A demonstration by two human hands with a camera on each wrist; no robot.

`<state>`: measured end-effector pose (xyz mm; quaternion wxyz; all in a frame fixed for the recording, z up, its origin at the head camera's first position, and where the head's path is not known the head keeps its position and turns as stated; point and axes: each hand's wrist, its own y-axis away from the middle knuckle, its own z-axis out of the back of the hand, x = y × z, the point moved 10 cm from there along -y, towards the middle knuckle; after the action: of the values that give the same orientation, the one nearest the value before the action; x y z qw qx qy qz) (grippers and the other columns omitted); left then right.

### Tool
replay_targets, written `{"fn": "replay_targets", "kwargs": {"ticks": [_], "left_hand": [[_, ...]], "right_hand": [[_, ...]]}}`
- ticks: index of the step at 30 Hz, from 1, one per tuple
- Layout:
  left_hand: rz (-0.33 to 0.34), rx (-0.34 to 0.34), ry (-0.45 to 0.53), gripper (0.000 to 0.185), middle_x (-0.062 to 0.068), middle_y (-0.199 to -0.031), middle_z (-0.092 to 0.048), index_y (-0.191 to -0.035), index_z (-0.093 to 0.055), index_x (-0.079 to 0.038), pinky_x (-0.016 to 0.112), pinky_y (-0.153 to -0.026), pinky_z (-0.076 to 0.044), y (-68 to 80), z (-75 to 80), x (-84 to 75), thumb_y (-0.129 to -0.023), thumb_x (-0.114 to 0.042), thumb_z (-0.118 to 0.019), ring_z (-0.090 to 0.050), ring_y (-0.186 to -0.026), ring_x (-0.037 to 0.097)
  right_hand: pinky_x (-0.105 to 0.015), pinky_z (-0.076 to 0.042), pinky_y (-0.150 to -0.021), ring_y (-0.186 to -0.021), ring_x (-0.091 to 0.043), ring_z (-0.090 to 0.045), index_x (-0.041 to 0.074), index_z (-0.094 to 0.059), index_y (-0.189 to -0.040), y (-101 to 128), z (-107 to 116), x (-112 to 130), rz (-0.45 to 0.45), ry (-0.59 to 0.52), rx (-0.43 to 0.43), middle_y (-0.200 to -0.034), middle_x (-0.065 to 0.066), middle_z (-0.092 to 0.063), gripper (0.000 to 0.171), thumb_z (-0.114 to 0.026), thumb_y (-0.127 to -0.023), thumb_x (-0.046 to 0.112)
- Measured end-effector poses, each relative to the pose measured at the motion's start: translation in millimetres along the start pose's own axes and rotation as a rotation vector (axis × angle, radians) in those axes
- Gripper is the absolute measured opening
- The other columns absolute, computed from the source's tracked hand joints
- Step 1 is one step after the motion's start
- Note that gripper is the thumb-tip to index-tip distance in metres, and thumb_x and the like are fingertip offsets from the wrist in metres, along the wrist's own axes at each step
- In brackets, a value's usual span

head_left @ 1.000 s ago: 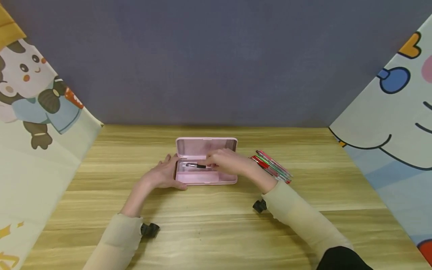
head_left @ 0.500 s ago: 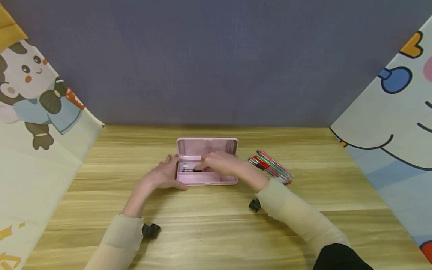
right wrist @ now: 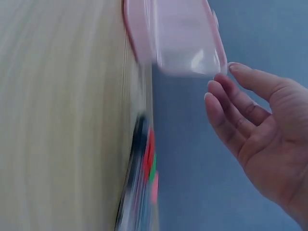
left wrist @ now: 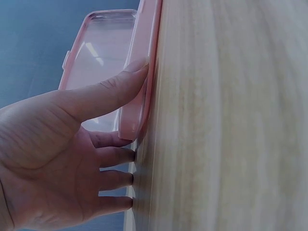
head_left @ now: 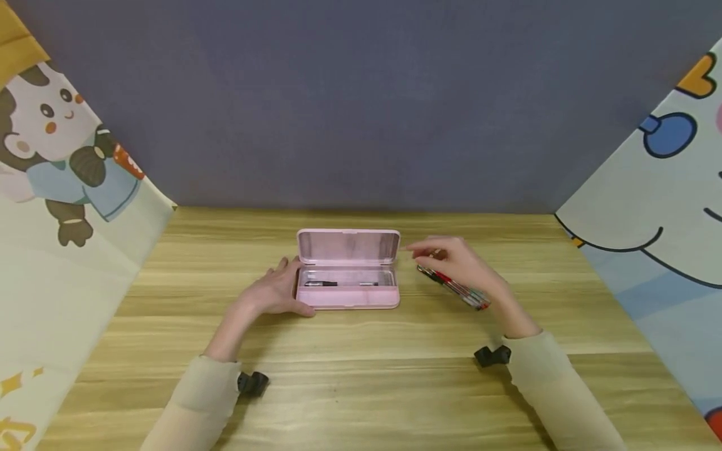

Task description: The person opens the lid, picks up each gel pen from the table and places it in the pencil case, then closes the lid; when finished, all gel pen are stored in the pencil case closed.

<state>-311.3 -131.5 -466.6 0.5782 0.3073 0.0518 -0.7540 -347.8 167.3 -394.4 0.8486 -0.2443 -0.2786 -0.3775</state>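
case [head_left: 355,297] reachable from above; lid [head_left: 348,246] blocks behind

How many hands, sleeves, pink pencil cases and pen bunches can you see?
Hands: 2 (left hand, right hand)
Sleeves: 2 (left sleeve, right sleeve)
Pink pencil case: 1
Pen bunch: 1
Total: 6

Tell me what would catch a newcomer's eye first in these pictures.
Probably the pink pencil case, open near the middle of the wooden table, with the left hand at its left end. Next, the bundle of pens lying to the right of the case, with the right hand raised near it, holding nothing. Then the large cartoon figure at the left edge of the head view.
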Motion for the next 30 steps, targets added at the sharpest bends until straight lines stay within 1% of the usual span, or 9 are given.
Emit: {"fn": "replay_targets", "kwargs": {"ticks": [3,6,10,12,13,16,20,23,30], "left_hand": [[-0.01,-0.002,-0.001,0.117,0.029,-0.17,-0.012,-0.16,-0.021,0.0,0.07,-0.127,-0.012,-1.3,0.8,-0.6,-0.075,-0.04,-0.09,-0.007,-0.157,0.054],[0.004,-0.001,-0.005,0.117,0.033,-0.168,-0.012,-0.16,-0.022,-0.001,0.072,-0.126,-0.014,-1.7,1.6,1.4,-0.074,-0.041,-0.09,-0.01,-0.155,0.057],[0.011,0.0,-0.01,0.116,0.036,-0.167,-0.012,-0.16,-0.022,0.0,0.073,-0.125,-0.015,-1.2,2.4,3.0,-0.075,-0.042,-0.09,-0.011,-0.154,0.058],[0.005,-0.003,-0.009,0.116,0.035,-0.167,-0.014,-0.159,-0.023,0.0,0.073,-0.126,-0.014,-1.2,2.5,2.5,-0.075,-0.042,-0.09,-0.01,-0.155,0.057],[0.001,-0.004,-0.011,0.115,0.035,-0.167,-0.015,-0.159,-0.023,0.001,0.072,-0.126,-0.014,-1.3,2.2,2.3,-0.075,-0.041,-0.09,-0.01,-0.156,0.056],[-0.005,-0.005,-0.013,0.115,0.035,-0.167,-0.016,-0.158,-0.024,0.002,0.072,-0.126,-0.014,-1.2,1.3,1.3,-0.074,-0.04,-0.09,-0.01,-0.156,0.056],[-0.001,-0.003,-0.012,0.115,0.034,-0.168,-0.014,-0.159,-0.024,0.001,0.071,-0.127,-0.014,-2.0,0.1,1.4,-0.074,-0.04,-0.09,-0.01,-0.156,0.055],[0.008,-0.003,-0.009,0.116,0.032,-0.169,-0.013,-0.159,-0.023,0.0,0.071,-0.126,-0.014,-2.1,0.4,1.5,-0.075,-0.04,-0.09,-0.009,-0.156,0.054],[0.014,-0.003,-0.013,0.114,0.031,-0.169,-0.012,-0.159,-0.024,0.0,0.073,-0.125,-0.015,-2.6,0.0,1.3,-0.075,-0.039,-0.09,-0.01,-0.156,0.056]], "right_hand": [[-0.022,-0.062,-0.078,-0.1,-0.01,-0.069,0.013,-0.068,-0.135,19,22,-30,-0.099,-0.007,-0.065,-0.116,-0.015,-0.076,0.035,-0.067,-0.1,0.015],[-0.021,-0.061,-0.081,-0.105,-0.018,-0.069,0.012,-0.063,-0.141,33,35,-54,-0.167,0.014,-0.079,-0.119,-0.016,-0.074,0.041,-0.066,-0.1,0.013],[-0.028,-0.06,-0.086,-0.107,-0.032,-0.069,0.006,-0.056,-0.147,43,42,-75,-0.193,0.056,-0.051,-0.12,-0.021,-0.072,0.05,-0.068,-0.098,0.008],[-0.033,-0.061,-0.087,-0.107,-0.035,-0.069,0.003,-0.054,-0.147,46,42,-83,-0.198,0.077,-0.038,-0.119,-0.022,-0.072,0.053,-0.069,-0.097,0.006],[-0.035,-0.061,-0.087,-0.106,-0.035,-0.069,0.002,-0.054,-0.147,47,42,-87,-0.197,0.086,-0.032,-0.118,-0.023,-0.072,0.053,-0.07,-0.096,0.006],[-0.035,-0.061,-0.085,-0.104,-0.036,-0.069,-0.003,-0.053,-0.146,50,40,-96,-0.205,0.101,-0.004,-0.116,-0.023,-0.072,0.054,-0.071,-0.095,0.004],[-0.028,-0.061,-0.081,-0.104,-0.038,-0.069,-0.005,-0.052,-0.146,53,35,-104,-0.225,0.079,0.045,-0.117,-0.025,-0.07,0.056,-0.071,-0.094,0.0],[-0.024,-0.061,-0.08,-0.106,-0.038,-0.07,-0.004,-0.053,-0.145,55,31,-110,-0.249,0.071,0.073,-0.118,-0.025,-0.07,0.055,-0.071,-0.093,0.0],[-0.021,-0.06,-0.075,-0.101,-0.027,-0.071,-0.001,-0.059,-0.142,56,28,-117,-0.302,0.077,0.108,-0.113,-0.019,-0.072,0.05,-0.072,-0.093,0.001]]}}
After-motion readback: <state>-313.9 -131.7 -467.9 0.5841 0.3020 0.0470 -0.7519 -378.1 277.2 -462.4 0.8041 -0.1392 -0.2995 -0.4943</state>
